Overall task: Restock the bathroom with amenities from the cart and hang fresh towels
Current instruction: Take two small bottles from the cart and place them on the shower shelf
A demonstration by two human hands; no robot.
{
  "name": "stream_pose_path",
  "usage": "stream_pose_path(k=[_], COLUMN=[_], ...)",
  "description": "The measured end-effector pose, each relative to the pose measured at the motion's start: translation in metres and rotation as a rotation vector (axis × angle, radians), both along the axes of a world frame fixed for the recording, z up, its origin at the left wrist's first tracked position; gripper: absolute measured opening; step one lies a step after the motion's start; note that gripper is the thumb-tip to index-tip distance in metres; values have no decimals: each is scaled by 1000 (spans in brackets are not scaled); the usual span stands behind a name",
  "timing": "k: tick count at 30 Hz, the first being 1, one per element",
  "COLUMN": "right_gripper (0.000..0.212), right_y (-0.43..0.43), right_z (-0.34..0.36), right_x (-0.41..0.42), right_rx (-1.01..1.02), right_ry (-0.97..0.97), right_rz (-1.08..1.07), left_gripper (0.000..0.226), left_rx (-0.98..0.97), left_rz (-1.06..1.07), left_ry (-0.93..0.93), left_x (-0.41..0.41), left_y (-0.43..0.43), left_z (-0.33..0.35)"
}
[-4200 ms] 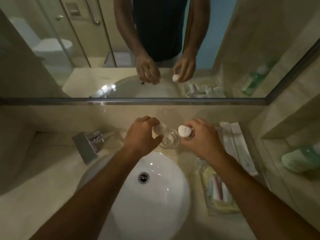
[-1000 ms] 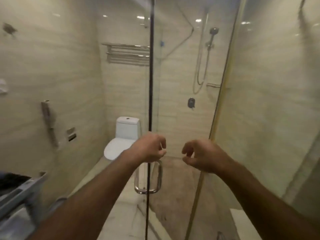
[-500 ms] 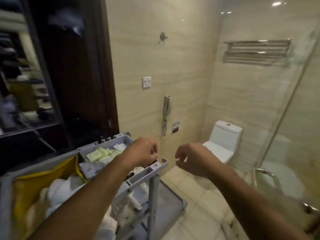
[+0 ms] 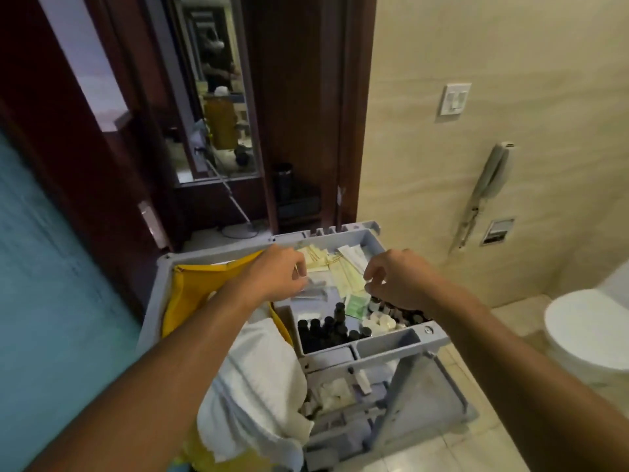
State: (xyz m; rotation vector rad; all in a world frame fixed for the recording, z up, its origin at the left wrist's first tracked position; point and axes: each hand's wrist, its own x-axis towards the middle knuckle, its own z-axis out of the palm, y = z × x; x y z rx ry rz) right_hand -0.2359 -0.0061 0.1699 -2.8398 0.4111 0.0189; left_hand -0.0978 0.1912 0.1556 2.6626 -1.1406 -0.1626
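The grey housekeeping cart (image 4: 432, 338) stands in front of me by the doorway. Its top tray holds pale yellow and white sachets (image 4: 340, 267), a green packet (image 4: 355, 304), several dark small bottles (image 4: 326, 328) and small white caps or soaps (image 4: 379, 322). My left hand (image 4: 275, 274) hovers over the sachets with fingers loosely curled, holding nothing I can see. My right hand (image 4: 394, 281) hangs over the bottles, fingertips curled down close to one bottle top; whether it touches is unclear. White towels (image 4: 258, 379) lie heaped in the yellow bag (image 4: 194, 287).
A dark wooden door frame (image 4: 306, 114) and a mirror are behind the cart. The tiled wall on the right carries a switch (image 4: 454, 98) and a wall phone (image 4: 490, 175). A white toilet (image 4: 589, 332) is at the right edge. A teal panel fills the left.
My view has turned from the sink, past the shower and toilet, to the cart. The items held at the sink are gone from my hands, which now hover above the cart's top tray.
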Motion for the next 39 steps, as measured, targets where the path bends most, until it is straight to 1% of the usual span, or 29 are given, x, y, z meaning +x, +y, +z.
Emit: stream_pose_path(k=[3,6,14,21,28,33,39], right_gripper=[20,19,22,23,21,23,19], right_y=[-35,-62,-103,-125,-130,-132,-131], right_z=[-18,-37,-79,-102,-103,-97,-105], right_x=[29,53,89,112,133,142,140], right_rx=[27,62,140,170,129,76,42], right_ry=[30,65,142,151,139,176,202], right_rz=[42,86,166,146,72,-20,-93], left_gripper=[3,2,12,10,4,14,14], left_rx=[29,45,96,104,93,70,33], left_rz=[77,151,205,187,118,45,-28], left_ry=[34,71,160,191,222,237,314], left_x=[18,32,51,77,120,147,153], left_y=[-18,-35,-73,-88,-92,-98,-110], left_z=[-18,-35,-73,-102,-112,-120,-139])
